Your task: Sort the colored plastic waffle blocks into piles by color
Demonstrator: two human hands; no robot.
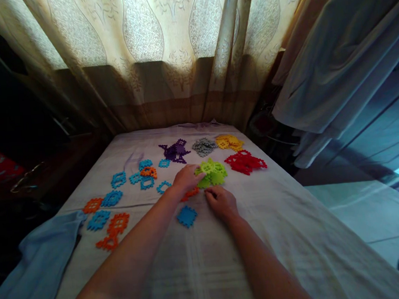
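A pile of lime-green notched interlocking tiles [215, 172] lies on the cloth-covered surface. At its left edge, my left hand [187, 177] has fingers and thumb closed on a lime-green tile. My right hand [221, 202] rests just below the pile with curled fingers; what they hold, if anything, is hidden. Orange tiles [190, 194] lie between the hands, partly covered by my left hand and wrist. Closer to me, a solid blue tile [187, 216] lies flat by itself.
Behind are piles of purple tiles [175, 151], grey tiles [204, 147] and yellow tiles [230, 142]. Red tiles [244, 162] lie to the right. Blue tiles [111, 198] and orange tiles [118, 224] spread leftward. A curtain [167, 87] hangs beyond the far edge; pale cloth [338, 65] hangs right.
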